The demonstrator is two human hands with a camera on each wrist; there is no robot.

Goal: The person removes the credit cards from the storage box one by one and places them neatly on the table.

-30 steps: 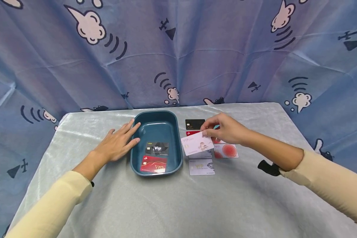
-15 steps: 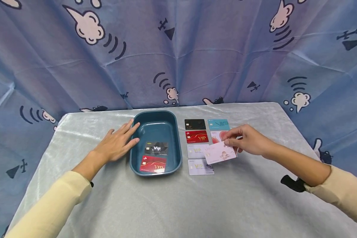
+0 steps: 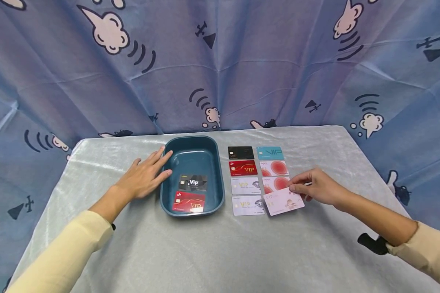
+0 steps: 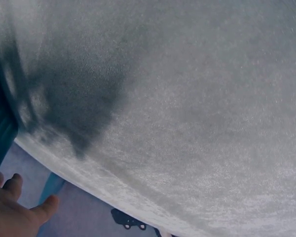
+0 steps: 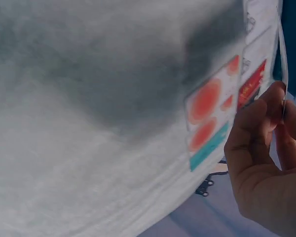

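Note:
My right hand pinches a pale pink VIP card by its upper right corner, thumb on top. The card is slightly tilted and overlaps the lower edge of a white card with red circles. In the right wrist view the pinched card shows edge-on between thumb and fingers. My left hand rests with spread, straight fingers on the left rim of a dark teal tray. Inside the tray lie a black Vip card and a red VIP card.
Right of the tray, cards lie in two columns: a black card, a red card and silver cards on the left; a teal card and another red-circle card on the right. A patterned curtain hangs behind the table.
My right hand has carried the pink card rightward, away from the tray, then down toward the near end of the right column, uncovering the other cards. My left hand has stayed put.

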